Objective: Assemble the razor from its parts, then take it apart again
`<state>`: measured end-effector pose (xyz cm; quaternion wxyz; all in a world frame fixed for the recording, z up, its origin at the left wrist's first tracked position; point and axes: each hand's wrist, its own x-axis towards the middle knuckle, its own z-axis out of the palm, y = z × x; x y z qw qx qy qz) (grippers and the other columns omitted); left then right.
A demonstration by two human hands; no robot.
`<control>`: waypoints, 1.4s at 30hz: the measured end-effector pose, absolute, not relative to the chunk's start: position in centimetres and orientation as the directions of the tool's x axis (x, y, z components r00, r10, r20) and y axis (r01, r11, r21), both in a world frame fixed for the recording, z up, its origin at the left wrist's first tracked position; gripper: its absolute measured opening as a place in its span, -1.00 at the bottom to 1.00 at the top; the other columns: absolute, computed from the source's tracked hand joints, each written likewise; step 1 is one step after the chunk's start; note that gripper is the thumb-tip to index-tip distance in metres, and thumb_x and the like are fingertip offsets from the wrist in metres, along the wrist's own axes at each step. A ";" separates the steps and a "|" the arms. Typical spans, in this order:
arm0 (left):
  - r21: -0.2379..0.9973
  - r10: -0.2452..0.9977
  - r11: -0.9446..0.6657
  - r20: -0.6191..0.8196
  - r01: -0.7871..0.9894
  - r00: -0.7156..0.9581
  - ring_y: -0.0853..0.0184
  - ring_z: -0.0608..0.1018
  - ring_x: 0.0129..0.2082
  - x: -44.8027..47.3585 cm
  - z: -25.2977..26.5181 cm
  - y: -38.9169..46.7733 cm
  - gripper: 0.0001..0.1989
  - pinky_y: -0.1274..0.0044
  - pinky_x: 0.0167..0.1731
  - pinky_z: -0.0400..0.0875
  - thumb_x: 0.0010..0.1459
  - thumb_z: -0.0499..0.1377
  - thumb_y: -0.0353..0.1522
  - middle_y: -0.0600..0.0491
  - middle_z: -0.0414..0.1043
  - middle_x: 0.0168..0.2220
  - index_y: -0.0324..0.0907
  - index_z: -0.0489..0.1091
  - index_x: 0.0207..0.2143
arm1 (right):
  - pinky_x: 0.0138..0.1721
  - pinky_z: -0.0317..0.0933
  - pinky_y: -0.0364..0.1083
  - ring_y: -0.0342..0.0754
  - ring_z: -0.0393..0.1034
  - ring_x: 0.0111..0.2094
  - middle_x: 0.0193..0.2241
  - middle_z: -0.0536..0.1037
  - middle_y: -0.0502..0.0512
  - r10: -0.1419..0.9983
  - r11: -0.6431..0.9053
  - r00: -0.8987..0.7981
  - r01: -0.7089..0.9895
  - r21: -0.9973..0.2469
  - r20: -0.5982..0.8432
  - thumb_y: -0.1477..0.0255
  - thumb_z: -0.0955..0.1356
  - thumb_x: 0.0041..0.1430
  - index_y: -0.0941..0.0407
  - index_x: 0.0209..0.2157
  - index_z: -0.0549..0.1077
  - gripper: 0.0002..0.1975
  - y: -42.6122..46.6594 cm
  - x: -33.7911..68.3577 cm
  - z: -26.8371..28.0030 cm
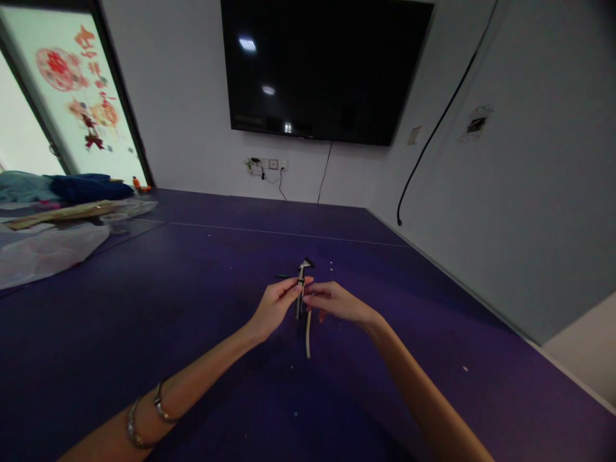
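Note:
My left hand (pixel 270 311) pinches a slim black-and-silver thing (pixel 301 274) between thumb and fingers. It stands roughly upright, with a short dark head angled to the right at its top; its exact kind I cannot make out. Close against it on the right is my right hand (pixel 339 303), its fingers bent together. Below those fingertips a pale, narrow, slightly curved strip (pixel 308 337) extends downward. Whether the strip is attached to the slim thing is hidden by the fingers. A small dark green stick-like piece (pixel 283 276) lies just beyond my left hand.
The purple surface (pixel 183 333) carries scattered white specks. Clear plastic sheeting (pixel 58 250) and folded blue cloth (pixel 89 187) lie at the left. A black cable (pixel 436 128) hangs down the right wall. A large television (pixel 327 70) is mounted ahead, above wall sockets (pixel 273 164).

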<state>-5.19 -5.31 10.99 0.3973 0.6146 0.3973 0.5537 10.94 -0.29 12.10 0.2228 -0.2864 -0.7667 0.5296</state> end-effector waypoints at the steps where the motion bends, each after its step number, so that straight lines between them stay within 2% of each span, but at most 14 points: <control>1: 0.927 0.926 -0.372 0.368 0.045 0.083 0.24 0.45 -0.05 -5.2 11.1 -5.4 -0.70 0.37 0.03 0.23 0.12 0.07 -0.32 -0.03 0.45 -0.07 -0.22 0.44 -0.13 | -0.55 0.24 -0.20 -0.22 0.28 -0.52 -0.47 0.43 0.01 0.670 0.270 -0.741 0.196 -0.943 0.038 0.20 0.34 0.01 0.19 -0.27 0.46 -0.64 -0.5 10.8 12.1; 10: 0.939 0.937 -0.332 0.316 0.094 0.152 0.23 0.43 -0.03 -5.7 11.6 -4.8 -0.66 0.38 0.05 0.20 0.12 0.05 -0.26 -0.03 0.44 -0.06 -0.23 0.44 -0.13 | -0.66 0.03 -0.24 -0.29 0.09 -0.64 -0.57 0.30 -0.08 0.678 0.285 -0.728 0.136 -0.949 0.099 0.16 0.35 -0.01 0.18 -0.39 0.43 -0.66 -0.9 10.2 12.0; 13: 0.948 0.959 -0.281 0.271 0.149 0.080 0.22 0.42 -0.01 -6.7 11.1 -3.5 -0.61 0.39 0.05 0.19 0.12 0.03 -0.19 -0.04 0.45 -0.08 -0.24 0.45 -0.14 | -0.70 -0.08 -0.24 -0.29 0.01 -0.69 -0.67 0.20 -0.14 0.762 0.265 -0.644 0.206 -0.942 0.073 0.15 0.32 0.01 0.17 -0.48 0.40 -0.67 -0.7 9.9 11.5; 16: 0.937 0.980 -0.184 0.197 0.297 -0.014 0.20 0.43 -0.02 -8.7 10.9 -1.9 -0.53 0.37 0.05 0.18 0.17 -0.10 -0.14 -0.07 0.47 -0.11 -0.25 0.48 -0.20 | -0.69 -0.13 -0.22 -0.29 -0.04 -0.71 -0.74 0.15 -0.15 0.867 0.252 -0.497 0.373 -0.893 0.037 0.19 0.32 0.00 0.19 -0.58 0.42 -0.67 -0.1 9.3 9.9; 19: 0.869 0.964 -0.173 0.245 0.464 -0.100 0.20 0.40 0.02 -11.1 11.3 -0.8 -0.49 0.39 0.10 0.08 0.18 -0.15 -0.13 -0.05 0.49 -0.14 -0.21 0.51 -0.28 | -0.65 -0.09 -0.21 -0.26 0.07 -0.69 -0.77 0.21 -0.10 0.923 0.247 -0.383 0.562 -0.789 0.016 0.27 0.34 -0.04 0.20 -0.66 0.44 -0.70 0.6 8.7 7.5; 23: 0.854 0.950 -0.170 0.274 0.492 -0.147 0.20 0.43 -0.02 -13.1 12.2 -0.2 -0.44 0.38 0.04 0.17 0.18 -0.22 -0.13 -0.04 0.49 -0.15 -0.21 0.51 -0.28 | -0.57 0.05 -0.20 -0.14 0.32 -0.57 -0.69 0.41 0.02 0.964 0.214 -0.266 0.732 -0.647 0.017 0.34 0.35 -0.09 0.17 -0.64 0.47 -0.80 0.7 8.2 5.4; 26: 0.863 0.949 -0.188 0.283 0.469 -0.141 0.20 0.46 -0.06 -13.4 12.4 -0.1 -0.45 0.39 0.01 0.19 0.18 -0.20 -0.14 -0.06 0.51 -0.18 -0.22 0.52 -0.31 | -0.49 0.15 -0.15 -0.01 0.43 -0.44 -0.56 0.53 0.13 0.969 0.222 -0.247 0.818 -0.530 0.024 0.31 0.34 -0.09 0.14 -0.60 0.48 -0.81 0.3 8.0 5.5; 30: 0.870 0.950 -0.207 0.288 0.447 -0.121 0.20 0.47 -0.08 -12.9 12.4 -0.2 -0.48 0.39 0.01 0.19 0.17 -0.16 -0.15 -0.06 0.53 -0.22 -0.22 0.53 -0.36 | -0.38 0.23 -0.05 0.12 0.46 -0.31 -0.37 0.56 0.24 0.977 0.199 -0.212 0.904 -0.379 0.007 0.22 0.32 -0.07 0.14 -0.45 0.52 -0.72 -0.2 7.4 6.5; 33: 0.870 0.954 -0.212 0.282 0.445 -0.097 0.19 0.47 -0.09 -12.7 12.6 -0.4 -0.50 0.37 0.01 0.19 0.16 -0.14 -0.17 -0.07 0.53 -0.24 -0.22 0.53 -0.38 | -0.30 0.25 -0.01 0.15 0.45 -0.25 -0.32 0.55 0.27 0.979 0.196 -0.206 0.933 -0.303 -0.001 0.22 0.31 -0.06 0.15 -0.38 0.51 -0.69 -0.5 6.9 7.1; 42: 0.891 0.970 -0.163 0.223 0.425 -0.095 0.16 0.48 -0.12 -12.4 12.7 -0.7 -0.53 0.34 -0.05 0.23 0.15 -0.11 -0.18 -0.07 0.52 -0.22 -0.23 0.53 -0.39 | -0.27 0.25 0.01 0.16 0.45 -0.23 -0.29 0.55 0.31 0.969 0.249 -0.245 0.947 -0.203 0.044 0.20 0.29 -0.02 0.16 -0.32 0.50 -0.66 -0.8 6.4 7.5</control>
